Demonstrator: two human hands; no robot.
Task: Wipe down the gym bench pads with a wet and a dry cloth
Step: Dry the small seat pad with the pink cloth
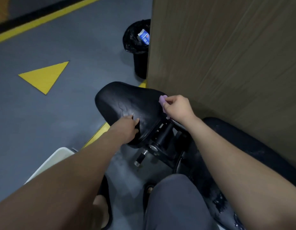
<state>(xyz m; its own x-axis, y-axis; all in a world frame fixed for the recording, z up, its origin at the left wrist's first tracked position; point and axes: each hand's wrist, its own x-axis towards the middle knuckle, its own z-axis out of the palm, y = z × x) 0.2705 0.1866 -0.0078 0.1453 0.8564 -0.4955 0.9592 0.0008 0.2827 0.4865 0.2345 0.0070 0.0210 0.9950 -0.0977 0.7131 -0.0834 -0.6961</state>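
Black pad (127, 100) lies just ahead. My left hand (129, 129) curls its fingers (136, 121) round the near edge, likely steadying it, while my right hand (177, 107) pinches the cloth (162, 99) at the right rim, ready to wipe.

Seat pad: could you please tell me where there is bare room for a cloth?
The seat pad is bare across its far left half, from the left hand to the far rim. Its right edge is crowded: the right hand pinches the cloth beside the panel.
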